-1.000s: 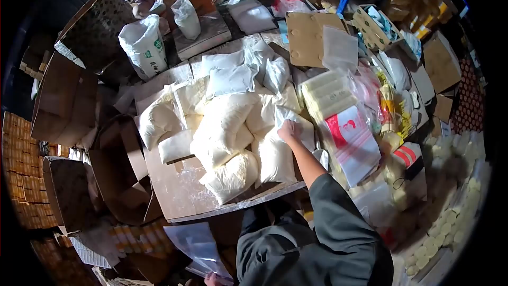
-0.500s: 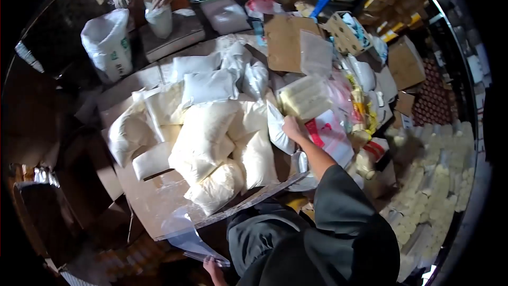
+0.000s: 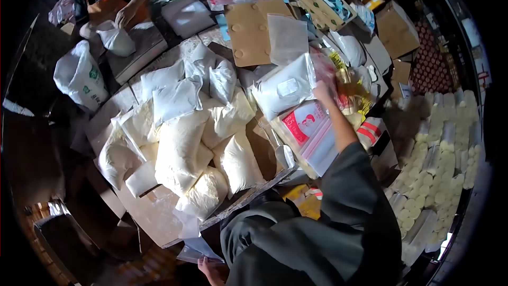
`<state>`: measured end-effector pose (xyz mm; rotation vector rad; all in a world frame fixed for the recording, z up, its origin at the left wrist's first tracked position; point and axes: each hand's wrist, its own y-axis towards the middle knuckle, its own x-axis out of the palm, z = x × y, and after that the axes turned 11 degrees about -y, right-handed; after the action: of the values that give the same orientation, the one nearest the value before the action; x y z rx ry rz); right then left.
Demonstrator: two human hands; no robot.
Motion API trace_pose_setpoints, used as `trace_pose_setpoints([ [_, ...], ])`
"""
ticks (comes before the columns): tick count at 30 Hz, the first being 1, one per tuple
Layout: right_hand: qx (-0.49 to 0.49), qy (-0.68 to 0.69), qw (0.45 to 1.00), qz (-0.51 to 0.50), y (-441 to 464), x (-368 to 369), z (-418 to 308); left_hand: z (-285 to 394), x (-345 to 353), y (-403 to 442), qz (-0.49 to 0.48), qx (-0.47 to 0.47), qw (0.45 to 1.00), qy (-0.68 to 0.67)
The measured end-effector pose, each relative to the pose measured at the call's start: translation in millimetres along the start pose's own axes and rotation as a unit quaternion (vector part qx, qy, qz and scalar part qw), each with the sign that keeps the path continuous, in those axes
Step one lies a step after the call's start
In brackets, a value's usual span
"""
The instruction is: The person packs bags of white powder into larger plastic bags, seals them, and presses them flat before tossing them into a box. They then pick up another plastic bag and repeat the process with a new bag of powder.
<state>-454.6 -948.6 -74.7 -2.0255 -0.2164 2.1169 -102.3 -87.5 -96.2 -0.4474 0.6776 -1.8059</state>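
My right hand (image 3: 321,91) is closed on the right end of a filled white bag (image 3: 284,86), which lies over the stacked plastic bags with red print (image 3: 307,122). Down by the table's front edge, my left hand (image 3: 203,265) pinches the edge of a clear empty plastic bag (image 3: 197,246). Several filled cream-coloured bags (image 3: 180,145) are heaped on the table (image 3: 151,220). Smaller white bags (image 3: 177,98) rest at the back of this heap. A metal scoop (image 3: 284,154) is beside the heap, near the front edge.
Across the table a person in an orange apron (image 3: 108,6) handles a white bag (image 3: 116,39). An open white sack (image 3: 80,77) stands nearby. Cardboard (image 3: 247,32) and a carton (image 3: 325,8) are at the back. Many pale rolls (image 3: 428,180) are stacked at right.
My right hand has lifted the white bag from beside the heap and moved it back and right, onto the printed bags. My left hand still holds the clear bag. The view has shifted right.
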Motion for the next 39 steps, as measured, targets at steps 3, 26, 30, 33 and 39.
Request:
trace_pose_setpoints([
  [3,0.123,-0.043,0.991,-0.004,-22,7,-6,2,-4,-6,0.072,-0.049,0.996,-0.013],
  [26,-0.16,0.039,0.959,0.23,-77,54,-120,80,59,-20,-0.016,-0.025,0.994,0.102],
  [30,-0.137,0.012,0.978,0.16,-75,43,-126,54,43,-27,0.0,-0.079,0.992,0.097],
  [33,-0.109,-0.017,0.992,0.06,-80,24,-131,44,35,-31,0.009,-0.1,0.99,0.094],
  [39,-0.097,-0.023,0.994,0.037,-80,15,-137,29,27,-44,0.025,-0.114,0.99,0.085],
])
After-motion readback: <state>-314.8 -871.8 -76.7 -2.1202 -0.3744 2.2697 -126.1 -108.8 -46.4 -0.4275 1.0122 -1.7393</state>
